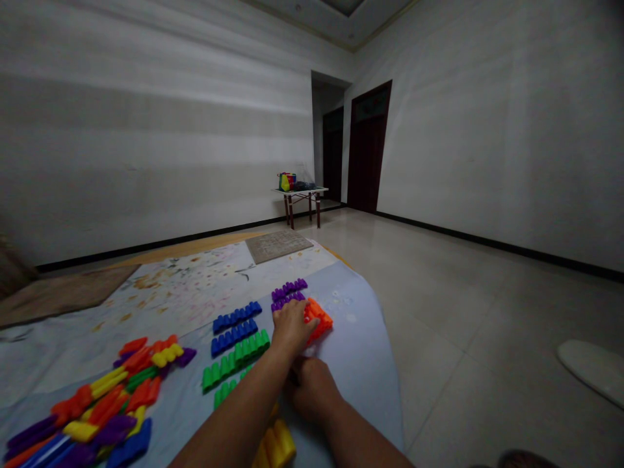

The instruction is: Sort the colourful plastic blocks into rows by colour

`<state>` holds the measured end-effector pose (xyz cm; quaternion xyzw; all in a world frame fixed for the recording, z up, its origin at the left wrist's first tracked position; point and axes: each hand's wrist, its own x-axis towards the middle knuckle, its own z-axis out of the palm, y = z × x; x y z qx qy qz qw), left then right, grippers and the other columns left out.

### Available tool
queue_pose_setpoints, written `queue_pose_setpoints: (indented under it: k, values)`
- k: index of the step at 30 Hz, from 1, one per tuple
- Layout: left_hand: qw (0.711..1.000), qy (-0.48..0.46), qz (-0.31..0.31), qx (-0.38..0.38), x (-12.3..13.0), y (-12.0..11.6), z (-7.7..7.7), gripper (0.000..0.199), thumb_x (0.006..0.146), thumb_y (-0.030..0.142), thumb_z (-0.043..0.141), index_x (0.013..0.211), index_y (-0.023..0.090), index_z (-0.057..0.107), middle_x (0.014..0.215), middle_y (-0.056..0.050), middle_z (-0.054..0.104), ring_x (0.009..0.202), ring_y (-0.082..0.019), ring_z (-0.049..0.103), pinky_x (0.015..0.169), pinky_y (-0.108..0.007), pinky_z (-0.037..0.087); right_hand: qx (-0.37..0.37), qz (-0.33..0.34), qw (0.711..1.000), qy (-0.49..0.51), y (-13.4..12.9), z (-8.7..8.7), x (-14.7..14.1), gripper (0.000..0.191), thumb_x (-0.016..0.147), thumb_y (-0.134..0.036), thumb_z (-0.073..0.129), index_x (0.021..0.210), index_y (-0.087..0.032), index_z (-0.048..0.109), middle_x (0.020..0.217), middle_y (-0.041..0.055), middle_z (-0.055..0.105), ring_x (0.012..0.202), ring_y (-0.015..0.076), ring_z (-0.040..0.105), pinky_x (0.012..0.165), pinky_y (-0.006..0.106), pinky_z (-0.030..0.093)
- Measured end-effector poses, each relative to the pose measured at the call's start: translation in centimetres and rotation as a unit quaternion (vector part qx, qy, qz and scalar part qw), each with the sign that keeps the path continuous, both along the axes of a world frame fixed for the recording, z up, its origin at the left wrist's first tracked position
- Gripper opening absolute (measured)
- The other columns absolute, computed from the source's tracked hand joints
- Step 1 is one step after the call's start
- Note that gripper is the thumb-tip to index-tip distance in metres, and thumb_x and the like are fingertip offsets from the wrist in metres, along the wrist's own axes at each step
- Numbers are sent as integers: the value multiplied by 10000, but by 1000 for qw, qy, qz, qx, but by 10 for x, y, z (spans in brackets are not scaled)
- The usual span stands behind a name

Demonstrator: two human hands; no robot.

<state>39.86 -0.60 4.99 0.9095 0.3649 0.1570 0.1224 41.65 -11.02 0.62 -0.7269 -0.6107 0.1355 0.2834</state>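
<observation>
My left hand (291, 323) reaches over the table to a group of orange ribbed plastic pieces (322, 320). Its thumb lies against them and its fingers look closed at their left side, though partly hidden. Just below, my right hand (314, 389) is curled closed with its fingers turned under, so its contents are hidden. Purple pieces (289, 288) stand in rows beyond the left hand. To its left run blue rows (234, 336) and green rows (236, 361). Yellow pieces (277, 445) show under the left forearm, partly covered.
A mixed heap of coloured pieces (107, 406) lies at the left of the cloth-covered table (363, 338). A flat brown mat (277, 247) sits at the far edge. The table's rounded edge is on the right. A small table (302, 192) with items stands by the far wall.
</observation>
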Motion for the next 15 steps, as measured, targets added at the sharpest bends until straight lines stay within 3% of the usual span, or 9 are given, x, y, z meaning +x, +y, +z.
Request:
queue_pose_setpoints:
  k: [7,15]
  values:
    - [1000,-11,4,-17,7,-4,-3,447,716,404,561,1122,217,579,1110,-90,607,1050,-256,509,897,-392,314,10,-2,1000,-2,2,-5,1,250,797,-226,455,946,-182,652,923,77,705,820,196,661,605,222,400]
    - [1000,-6,13,-28,9,-3,-11,482,658,402,620,1107,231,589,1108,-90,613,1053,-276,511,899,-411,314,-3,6,1000,0,1,2,1,285,788,-222,445,959,-191,670,955,92,701,827,215,665,621,238,419]
